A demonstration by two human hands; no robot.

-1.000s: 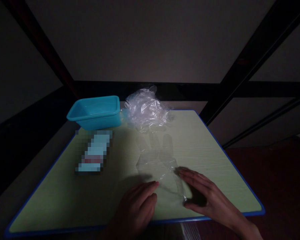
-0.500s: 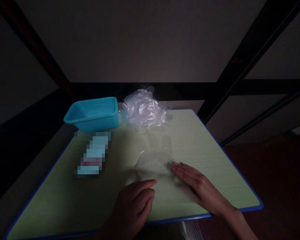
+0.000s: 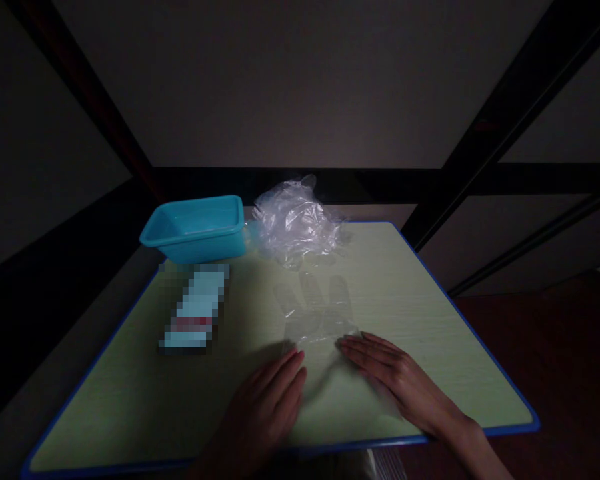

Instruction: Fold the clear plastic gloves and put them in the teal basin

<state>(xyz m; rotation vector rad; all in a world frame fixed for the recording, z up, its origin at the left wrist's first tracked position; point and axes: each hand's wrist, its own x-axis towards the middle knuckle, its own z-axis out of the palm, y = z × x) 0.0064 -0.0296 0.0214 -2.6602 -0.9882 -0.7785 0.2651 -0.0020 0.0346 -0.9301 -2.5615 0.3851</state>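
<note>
Lying flat near the middle of the table (image 3: 420, 320), a clear plastic glove (image 3: 317, 320) pointed its fingers away from the person. Just past its fingertips sat a big, shiny pile of crumpled clear plastic (image 3: 297, 223). A blue bin (image 3: 195, 230) stood upright at the far left corner, just beside the pile. In front of the bin lay a long, pale thing (image 3: 195, 307), but it was blurred into squares, so I could not tell what it was. The table had a blue rim, a dark wall (image 3: 300, 87) rose behind it, and dark red floor (image 3: 555, 360) showed on the right.

The left hand (image 3: 270, 400) was spread palm down, fingers nearly straight and close together, with its tips at the glove's lower left part. The right hand (image 3: 395, 367) was flat too, with its tips on the glove's right side. Neither hand had hold of anything that showed. Both hands got in the way of seeing the glove's lower end.

Half a second before, the left hand had one finger poking out and the others curled; now those fingers were stretched out together. The right hand had hardly moved. The bin, the pile and the blurry thing had stayed in their places.
</note>
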